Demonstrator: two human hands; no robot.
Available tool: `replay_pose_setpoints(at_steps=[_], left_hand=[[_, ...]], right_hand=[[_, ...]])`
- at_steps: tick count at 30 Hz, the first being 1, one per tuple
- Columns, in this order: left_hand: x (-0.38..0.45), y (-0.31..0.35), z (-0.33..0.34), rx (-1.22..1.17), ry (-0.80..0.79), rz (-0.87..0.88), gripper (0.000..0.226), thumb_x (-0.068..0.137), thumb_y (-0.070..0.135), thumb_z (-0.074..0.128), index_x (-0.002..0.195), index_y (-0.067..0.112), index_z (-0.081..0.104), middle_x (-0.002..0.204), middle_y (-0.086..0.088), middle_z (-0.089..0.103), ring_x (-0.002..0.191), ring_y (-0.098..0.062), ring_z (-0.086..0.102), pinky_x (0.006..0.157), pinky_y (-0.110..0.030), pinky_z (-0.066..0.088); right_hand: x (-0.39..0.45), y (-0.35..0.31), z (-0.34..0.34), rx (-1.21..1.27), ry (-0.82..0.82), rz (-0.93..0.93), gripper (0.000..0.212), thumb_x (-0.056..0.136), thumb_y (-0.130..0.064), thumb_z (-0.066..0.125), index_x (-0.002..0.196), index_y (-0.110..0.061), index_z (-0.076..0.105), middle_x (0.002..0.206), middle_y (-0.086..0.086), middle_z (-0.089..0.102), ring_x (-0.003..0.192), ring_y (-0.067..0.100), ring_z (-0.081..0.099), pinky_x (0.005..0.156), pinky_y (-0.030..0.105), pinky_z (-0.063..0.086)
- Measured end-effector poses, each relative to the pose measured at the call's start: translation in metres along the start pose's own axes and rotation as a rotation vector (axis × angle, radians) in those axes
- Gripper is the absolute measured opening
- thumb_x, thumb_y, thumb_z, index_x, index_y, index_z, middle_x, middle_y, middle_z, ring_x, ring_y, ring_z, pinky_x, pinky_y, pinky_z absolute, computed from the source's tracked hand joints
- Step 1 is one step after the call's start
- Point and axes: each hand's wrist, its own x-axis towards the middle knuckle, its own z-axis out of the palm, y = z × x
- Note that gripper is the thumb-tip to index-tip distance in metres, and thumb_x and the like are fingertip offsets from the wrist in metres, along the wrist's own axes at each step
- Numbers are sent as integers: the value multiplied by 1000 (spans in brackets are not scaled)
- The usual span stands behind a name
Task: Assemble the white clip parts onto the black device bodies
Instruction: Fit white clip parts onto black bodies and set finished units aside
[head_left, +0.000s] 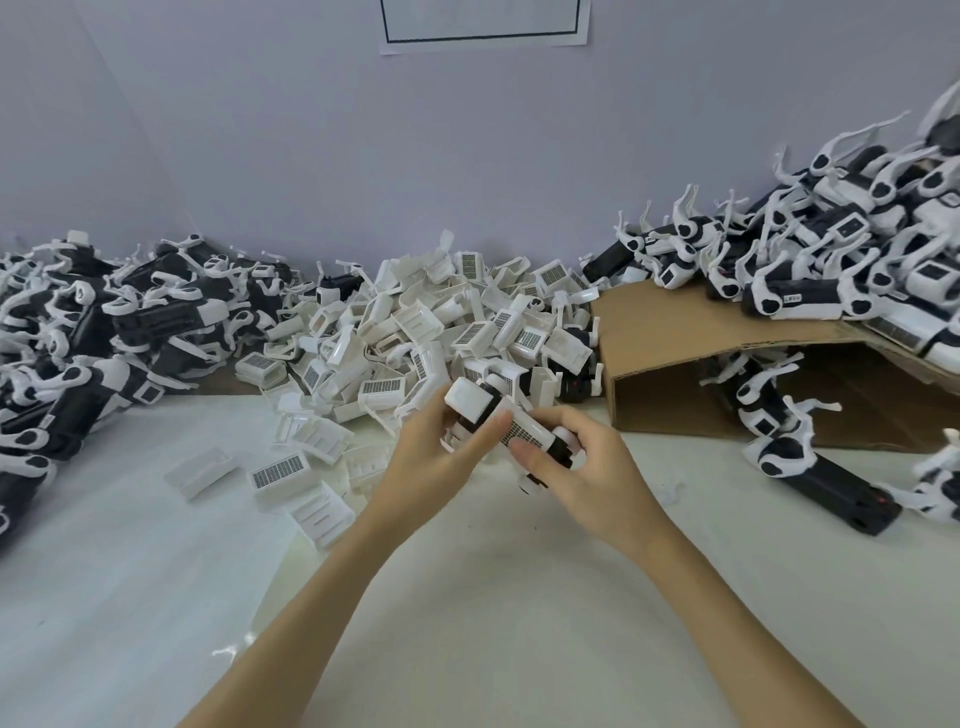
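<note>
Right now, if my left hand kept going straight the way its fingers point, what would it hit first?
Your left hand points up-right, so it would likely meet the pile of white clip parts just behind the device it holds; depth is uncertain.

A bent brown cardboard sheet (691, 332) lies at the right on the white tabletop (156, 597); behind stands a pale lilac wall (311, 130). A white paper with a dark frame (483, 23) is stuck high on it.
</note>
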Motion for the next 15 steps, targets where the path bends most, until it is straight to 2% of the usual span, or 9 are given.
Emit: replay_pose_setpoints(at_steps=[3, 5, 7, 9, 10, 12, 13, 15], left_hand=[[-1, 0, -2, 5, 28, 5, 25, 95, 41, 77, 108, 21, 70, 101, 6, 73, 101, -16, 69, 90, -31, 55], [-1, 1, -1, -68, 53, -41, 32, 92, 44, 78, 110, 18, 71, 106, -2, 75, 106, -19, 71, 95, -38, 56], [-1, 4, 1, -164, 86, -111, 32, 92, 42, 81, 111, 18, 73, 109, -4, 78, 109, -20, 73, 97, -42, 57], [0, 5, 2, -206, 133, -148, 32, 90, 42, 84, 110, 20, 74, 106, -3, 79, 106, -19, 74, 92, -43, 56], [0, 6, 3, -170, 141, -138, 36, 88, 48, 84, 108, 20, 73, 103, -3, 78, 103, -20, 74, 88, -45, 56], [-1, 3, 3, 57, 151, -31, 46, 84, 63, 76, 102, 22, 68, 95, -1, 71, 94, -22, 66, 84, -46, 55], [-2, 3, 1, 215, 172, 63, 48, 83, 69, 71, 101, 25, 65, 93, 6, 66, 93, -18, 61, 83, -39, 52], [0, 4, -6, 395, 179, 200, 53, 84, 71, 67, 115, 29, 60, 108, 17, 61, 107, -8, 54, 91, -27, 43]], right_hand=[[1, 1, -4, 21, -12, 13, 29, 89, -31, 83, 116, -27, 74, 100, -11, 76, 100, 6, 70, 81, 17, 55], [1, -1, -4, -67, 27, -30, 33, 86, -40, 83, 116, -33, 72, 101, -16, 75, 104, 0, 66, 83, 11, 48], [-1, -2, -1, -172, 72, -113, 49, 82, -44, 85, 126, -34, 65, 110, -17, 69, 109, -5, 61, 84, 7, 45], [-2, 1, 4, -265, 71, -174, 63, 79, -40, 89, 132, -31, 55, 119, -13, 61, 112, -1, 59, 87, 12, 48], [-3, 1, 6, -286, 69, -182, 61, 80, -36, 89, 129, -31, 54, 118, -10, 60, 110, 2, 60, 86, 17, 52], [-3, 3, 5, -270, 83, -196, 52, 82, -30, 89, 122, -28, 56, 113, -6, 63, 104, 7, 64, 81, 24, 56], [-2, 3, 3, -242, 86, -198, 47, 83, -28, 88, 120, -28, 59, 112, -6, 65, 103, 8, 65, 81, 23, 56], [0, 3, -4, -124, 35, -160, 39, 88, -28, 84, 121, -30, 63, 111, -8, 69, 103, 11, 67, 81, 24, 57]])
